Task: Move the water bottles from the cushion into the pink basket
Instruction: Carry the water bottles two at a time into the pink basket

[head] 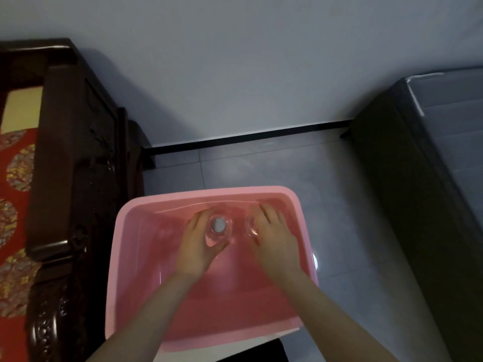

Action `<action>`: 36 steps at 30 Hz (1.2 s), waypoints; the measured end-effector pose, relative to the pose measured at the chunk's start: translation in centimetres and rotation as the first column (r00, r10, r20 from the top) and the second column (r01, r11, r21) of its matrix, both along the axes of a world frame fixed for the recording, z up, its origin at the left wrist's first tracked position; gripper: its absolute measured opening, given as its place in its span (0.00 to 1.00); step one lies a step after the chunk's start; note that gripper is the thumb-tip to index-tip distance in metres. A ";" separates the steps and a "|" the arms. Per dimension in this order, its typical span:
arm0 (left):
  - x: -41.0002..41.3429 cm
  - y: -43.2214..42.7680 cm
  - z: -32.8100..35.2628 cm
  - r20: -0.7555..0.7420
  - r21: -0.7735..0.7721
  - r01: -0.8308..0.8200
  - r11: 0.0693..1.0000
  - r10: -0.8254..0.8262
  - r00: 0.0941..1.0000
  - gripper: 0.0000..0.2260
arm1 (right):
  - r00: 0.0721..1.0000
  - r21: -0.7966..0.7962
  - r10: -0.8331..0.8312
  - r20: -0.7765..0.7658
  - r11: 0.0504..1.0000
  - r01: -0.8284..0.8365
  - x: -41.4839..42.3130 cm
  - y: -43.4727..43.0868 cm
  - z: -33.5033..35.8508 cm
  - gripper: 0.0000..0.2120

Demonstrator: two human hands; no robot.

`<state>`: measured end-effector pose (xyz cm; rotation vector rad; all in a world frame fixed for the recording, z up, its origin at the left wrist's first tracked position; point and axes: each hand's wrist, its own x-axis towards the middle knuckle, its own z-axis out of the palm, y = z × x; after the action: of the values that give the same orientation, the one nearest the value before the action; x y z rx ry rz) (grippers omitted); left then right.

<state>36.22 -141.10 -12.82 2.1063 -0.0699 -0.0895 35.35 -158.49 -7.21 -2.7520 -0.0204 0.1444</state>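
The pink basket [130, 226] sits on the floor right below me, seen from above. Both my hands are down inside it. My left hand [198, 244] is wrapped around a clear water bottle [219, 227] that stands upright, its pale cap facing me. My right hand [274, 239] grips a second clear bottle [251, 226], mostly hidden by my fingers. The two bottles stand side by side near the basket's far wall. The red patterned cushion [15, 205] lies at the far left on a dark wooden seat.
A carved dark wooden armrest [75, 165] stands close against the basket's left side. A dark cabinet or bed [423, 178] rises at the right. Grey tiled floor [261, 165] runs beyond the basket up to a white wall with a black skirting.
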 end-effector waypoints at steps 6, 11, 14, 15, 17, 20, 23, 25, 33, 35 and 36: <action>0.8 0.0 1.3 0.028 0.086 0.109 0.990 -0.112 0.993 0.17 | 0.973 -0.174 0.132 -0.187 0.971 -0.165 2.5 -0.8 0.8 0.13; 1.6 -0.8 1.4 -0.026 0.028 0.057 0.998 -0.057 0.998 0.13 | 0.964 -0.150 0.187 -0.188 0.965 -0.217 3.4 -2.0 1.1 0.11; 2.0 -2.1 1.7 -0.033 0.036 0.075 0.997 -0.074 0.997 0.12 | 0.974 -0.132 0.196 -0.113 0.969 -0.211 3.3 -2.7 1.0 0.06; 2.2 -2.6 1.8 -0.035 0.045 0.088 0.995 -0.086 0.996 0.11 | 0.975 -0.129 0.193 -0.111 0.970 -0.207 3.3 -2.8 1.0 0.06; 2.3 -3.7 1.9 -0.036 0.079 0.126 0.989 -0.123 0.992 0.11 | 0.976 -0.111 0.188 -0.109 0.973 -0.200 3.2 -2.9 1.0 0.05; 2.1 -4.7 1.6 -0.018 0.135 0.138 0.981 -0.137 0.990 0.13 | 0.979 -0.099 0.168 -0.118 0.979 -0.180 3.4 -3.1 0.7 0.06; 2.0 -4.8 1.3 -0.011 0.148 0.111 0.983 -0.111 0.994 0.15 | 0.980 -0.091 0.148 -0.130 0.983 -0.160 3.5 -3.4 0.3 0.05; 2.0 -5.0 1.3 -0.010 0.142 0.100 0.985 -0.099 0.995 0.15 | 0.981 -0.072 0.144 -0.128 0.985 -0.154 3.5 -3.4 0.0 0.04; 2.2 -3.5 3.0 -0.072 0.145 0.230 0.962 -0.221 0.973 0.20 | 0.996 0.004 0.063 -0.064 0.998 -0.063 2.4 -5.6 1.8 0.12; 2.1 -2.4 4.4 -0.047 0.136 0.208 0.969 -0.203 0.978 0.23 | 0.996 -0.004 0.082 -0.037 0.997 -0.083 1.8 -6.2 2.7 0.10; 2.0 -1.8 4.9 -0.036 0.158 0.197 0.968 -0.194 0.980 0.23 | 0.994 0.007 0.105 -0.026 0.994 -0.105 1.5 -6.4 2.9 0.12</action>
<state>38.20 -142.87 -7.94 2.2548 -0.2670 -0.2419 36.82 -164.90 -4.29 -2.7437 -0.1588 0.2090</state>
